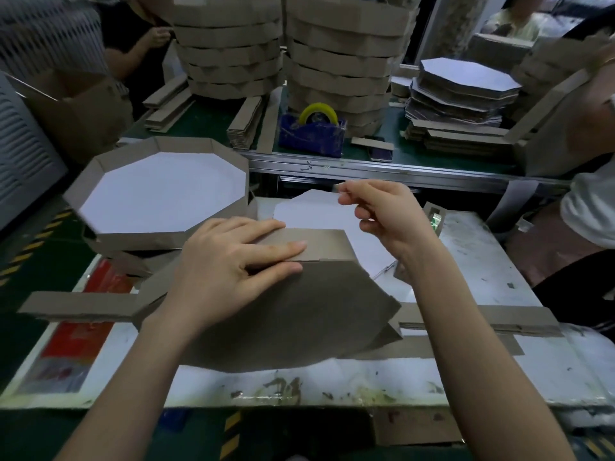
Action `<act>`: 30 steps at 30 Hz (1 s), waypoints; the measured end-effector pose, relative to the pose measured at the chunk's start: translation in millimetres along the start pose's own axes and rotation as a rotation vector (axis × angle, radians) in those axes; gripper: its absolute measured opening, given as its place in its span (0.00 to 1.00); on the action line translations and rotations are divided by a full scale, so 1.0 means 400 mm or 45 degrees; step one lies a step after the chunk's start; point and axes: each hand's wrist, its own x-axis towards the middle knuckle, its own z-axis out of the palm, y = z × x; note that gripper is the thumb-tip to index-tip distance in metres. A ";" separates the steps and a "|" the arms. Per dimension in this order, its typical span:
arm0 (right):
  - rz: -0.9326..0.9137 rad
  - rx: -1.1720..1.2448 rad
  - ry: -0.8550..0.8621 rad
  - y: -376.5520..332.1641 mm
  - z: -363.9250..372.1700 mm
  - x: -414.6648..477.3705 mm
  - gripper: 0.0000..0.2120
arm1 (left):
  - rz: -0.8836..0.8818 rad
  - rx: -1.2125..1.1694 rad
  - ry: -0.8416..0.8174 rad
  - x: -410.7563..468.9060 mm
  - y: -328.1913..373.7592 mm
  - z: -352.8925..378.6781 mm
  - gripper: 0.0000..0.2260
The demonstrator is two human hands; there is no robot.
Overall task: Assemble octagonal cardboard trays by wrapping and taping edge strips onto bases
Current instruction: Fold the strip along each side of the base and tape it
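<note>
Left hand lies flat, fingers straight, pressing one edge strip onto the one tilted base on the near table; right hand pinches one clear tape piece just above; one finished tray sits left; two tray stacks and one blue tape dispenser stand behind.

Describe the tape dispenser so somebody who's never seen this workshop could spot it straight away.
Beyond the near white table runs a green bench carrying two tall stacks of brown trays. At the foot of the right stack sits the tape dispenser. Its dark blue body and yellow tape roll on top stand out from the brown cardboard around it.
</note>
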 end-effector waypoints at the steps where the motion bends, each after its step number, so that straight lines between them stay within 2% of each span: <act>1: -0.015 -0.059 -0.072 -0.023 0.028 -0.026 0.07 | -0.031 -0.020 0.004 -0.014 -0.009 -0.007 0.18; 6: -0.046 -0.342 -0.247 -0.076 0.139 -0.116 0.09 | -0.077 -0.018 0.031 -0.055 -0.010 -0.022 0.21; 10: -0.056 -0.437 -0.188 -0.077 0.185 -0.152 0.12 | -0.152 -0.046 0.111 -0.066 0.006 -0.023 0.31; 13: -0.047 -0.419 -0.166 -0.073 0.201 -0.180 0.12 | -0.237 -0.140 0.096 -0.071 0.007 -0.029 0.40; 19: -0.116 -0.332 -0.032 -0.047 0.213 -0.258 0.12 | -0.214 -0.208 0.088 -0.088 0.004 -0.020 0.49; 25: 0.005 0.026 0.002 0.015 0.226 -0.336 0.10 | -0.102 -0.251 0.056 -0.100 -0.002 -0.029 0.44; 30: -0.026 0.115 0.004 0.044 0.218 -0.364 0.12 | 0.038 -0.096 -0.002 -0.109 0.001 -0.041 0.24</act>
